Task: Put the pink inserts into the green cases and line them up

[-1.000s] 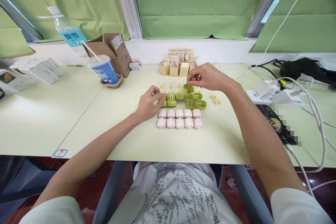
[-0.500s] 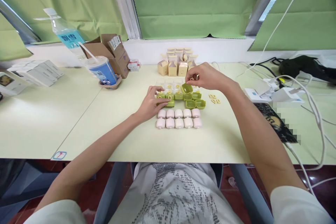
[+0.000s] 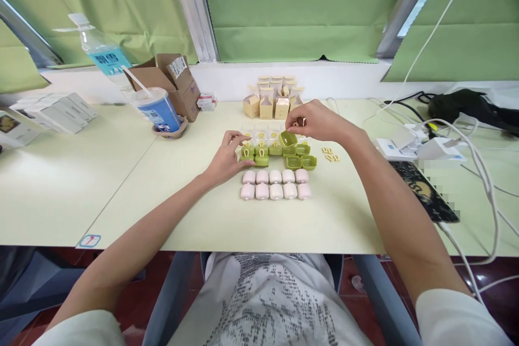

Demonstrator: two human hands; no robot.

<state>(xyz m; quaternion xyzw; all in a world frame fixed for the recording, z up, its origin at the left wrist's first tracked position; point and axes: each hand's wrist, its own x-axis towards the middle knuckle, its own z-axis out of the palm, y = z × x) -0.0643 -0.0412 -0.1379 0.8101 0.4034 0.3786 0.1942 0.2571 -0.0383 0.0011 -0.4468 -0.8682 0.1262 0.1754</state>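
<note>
Head view shows me the right hand (image 3: 315, 120) clamped on a tilted green tray (image 3: 287, 139), just past twelve o'clock from the pink cases (image 3: 275, 177). At ten o'clock, I see the left hand (image 3: 224, 159), thumb and fingers apart, beside looped green cases (image 3: 261, 161); contact I can't tell.

You have ten pale rounded cases (image 3: 276, 191), two rows of five, and five open green cups (image 3: 308, 162). You also have one bottle (image 3: 107, 58), one blue drink cup (image 3: 160, 112) and one brown carton (image 3: 188, 92). Cream boxes (image 3: 266, 108) and loose yellow loops (image 3: 332, 158) are too crowded or small to count.
</note>
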